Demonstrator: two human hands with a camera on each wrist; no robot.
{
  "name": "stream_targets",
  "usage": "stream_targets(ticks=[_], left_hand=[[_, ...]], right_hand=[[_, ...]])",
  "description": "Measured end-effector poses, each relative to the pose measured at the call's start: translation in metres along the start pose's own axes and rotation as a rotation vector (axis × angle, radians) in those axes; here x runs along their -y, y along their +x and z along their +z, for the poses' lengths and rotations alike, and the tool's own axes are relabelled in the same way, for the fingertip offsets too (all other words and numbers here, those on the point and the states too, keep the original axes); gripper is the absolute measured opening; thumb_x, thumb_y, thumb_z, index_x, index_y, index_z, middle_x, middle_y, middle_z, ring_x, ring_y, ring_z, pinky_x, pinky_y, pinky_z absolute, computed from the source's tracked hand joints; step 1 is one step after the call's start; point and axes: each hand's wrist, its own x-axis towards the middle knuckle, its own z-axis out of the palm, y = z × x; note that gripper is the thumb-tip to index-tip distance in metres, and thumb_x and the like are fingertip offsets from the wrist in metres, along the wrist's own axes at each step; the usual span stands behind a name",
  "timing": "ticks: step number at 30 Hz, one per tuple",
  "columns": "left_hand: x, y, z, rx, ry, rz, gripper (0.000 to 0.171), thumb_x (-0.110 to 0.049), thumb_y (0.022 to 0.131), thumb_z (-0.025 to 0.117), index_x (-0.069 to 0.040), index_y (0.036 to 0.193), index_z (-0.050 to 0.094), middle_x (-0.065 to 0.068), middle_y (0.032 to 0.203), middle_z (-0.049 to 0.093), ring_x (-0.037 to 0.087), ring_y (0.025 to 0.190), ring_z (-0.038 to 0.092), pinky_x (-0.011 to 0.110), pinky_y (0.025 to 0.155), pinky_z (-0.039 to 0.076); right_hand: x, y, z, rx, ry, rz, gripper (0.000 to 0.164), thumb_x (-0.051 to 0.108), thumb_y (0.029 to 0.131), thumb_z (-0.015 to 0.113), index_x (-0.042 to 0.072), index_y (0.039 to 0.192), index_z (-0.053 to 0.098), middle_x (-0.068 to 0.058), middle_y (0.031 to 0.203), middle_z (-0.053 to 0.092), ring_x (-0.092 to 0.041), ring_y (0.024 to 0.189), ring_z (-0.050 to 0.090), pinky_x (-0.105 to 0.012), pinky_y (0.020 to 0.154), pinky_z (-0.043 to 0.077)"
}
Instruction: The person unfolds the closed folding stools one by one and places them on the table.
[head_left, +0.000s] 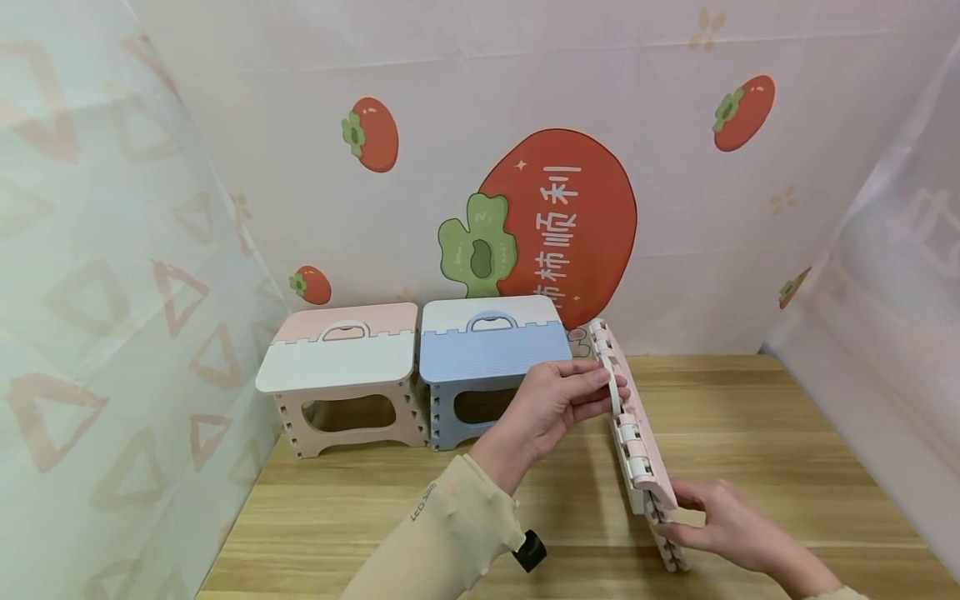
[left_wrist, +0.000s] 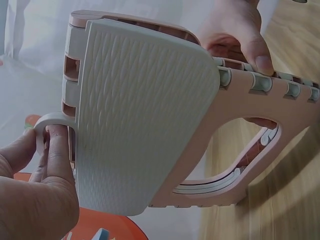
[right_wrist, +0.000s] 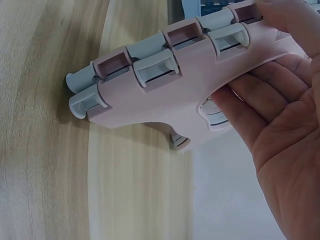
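A pink and white folding stool (head_left: 637,433) stands upright on its edge, folded nearly flat, toward the right of the table. My left hand (head_left: 551,404) grips its white carry handle (left_wrist: 55,119), fingers hooked through the loop with the thumb against it. Lower down, my right hand (head_left: 723,525) holds the hinged edge of the pink leg panel (right_wrist: 175,90), the thumb on the hinge side and the fingers at the cut-out. In the left wrist view the textured white seat half (left_wrist: 140,115) lies over the pink leg frame (left_wrist: 240,120).
An unfolded pink and white stool (head_left: 337,358) stands at the back left. Close beside it is an unfolded blue and white stool (head_left: 495,350). Patterned curtains (head_left: 480,83) enclose the back and sides of the wooden table (head_left: 750,433).
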Motion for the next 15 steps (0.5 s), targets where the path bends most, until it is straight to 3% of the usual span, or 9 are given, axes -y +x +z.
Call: stream_targets(ticks=[9,15], left_hand=[[-0.0041,0.0008,0.005,0.007,0.014,0.004,0.023,-0.003,0.094,0.072,0.004,0.116,0.072,0.021,0.108,0.075,0.023,0.093,0.076,0.038,0.091,0.06],[-0.0065,0.001,0.0082,0.015,0.027,0.009,0.026,-0.003,0.094,0.071,0.006,0.119,0.071,0.021,0.11,0.075,0.025,0.098,0.076,0.037,0.091,0.06]], right_hand=[[-0.0015,0.0034,0.0044,0.001,0.063,0.011,0.027,0.016,0.089,0.08,0.021,0.115,0.071,0.01,0.109,0.075,-0.006,0.105,0.068,-0.024,0.082,0.058],[-0.0022,0.0057,0.0054,0.004,0.133,0.006,0.028,0.011,0.09,0.079,0.013,0.117,0.071,0.001,0.113,0.075,-0.005,0.107,0.067,-0.021,0.083,0.057]])
